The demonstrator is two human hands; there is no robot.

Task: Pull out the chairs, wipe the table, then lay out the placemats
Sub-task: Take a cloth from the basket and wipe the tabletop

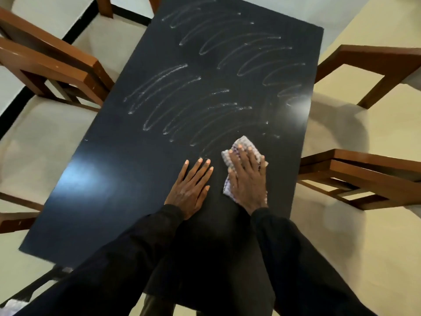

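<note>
Under my right grip (247,176), fingers straight and released, the cloth (245,141) lies pressed on the desk (114,179). My left grip (190,185) rests flat just beside, holding nothing. I'd overlap firm, even strokes across the streakless part left of the 2 grips.

Indoor light is dim and the whole view slightly soft. The dark counter (127,169) carries two patches of glare: a broad bluish-white one near its left edge and a smaller white one at its right edge. Pale streaks (182,92) across its far half catch the light. Soft grey shadows lie on the floor (341,236) right of the counter. The chairs (45,62) left of it bow with wide-angle distortion. The black sleeves (296,258) at its near end lose all detail, and its near-left corner is smeared.
</note>
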